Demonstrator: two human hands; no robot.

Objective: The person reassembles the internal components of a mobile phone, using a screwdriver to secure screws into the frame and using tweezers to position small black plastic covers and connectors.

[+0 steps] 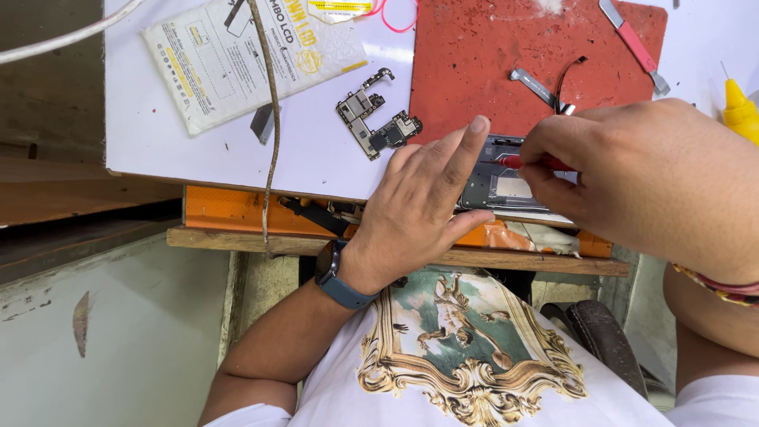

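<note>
An opened phone body (500, 183) lies at the near edge of the white worktop, partly on a red mat (482, 63). My left hand (419, 202) rests flat on its left end, fingers spread, and steadies it. My right hand (632, 174) pinches a thin red-handled tool (526, 162) whose tip points into the phone's upper part. A loose circuit board (373, 120) lies on the white top just left of the mat, beyond my left fingertips.
A white padded envelope (237, 59) lies at the far left with a cord (269, 119) draped across it. On the mat sit a small metal bracket with a black wire (545, 87) and a red-handled pry tool (632, 43). A yellow squeeze bottle (739, 111) stands at the right edge.
</note>
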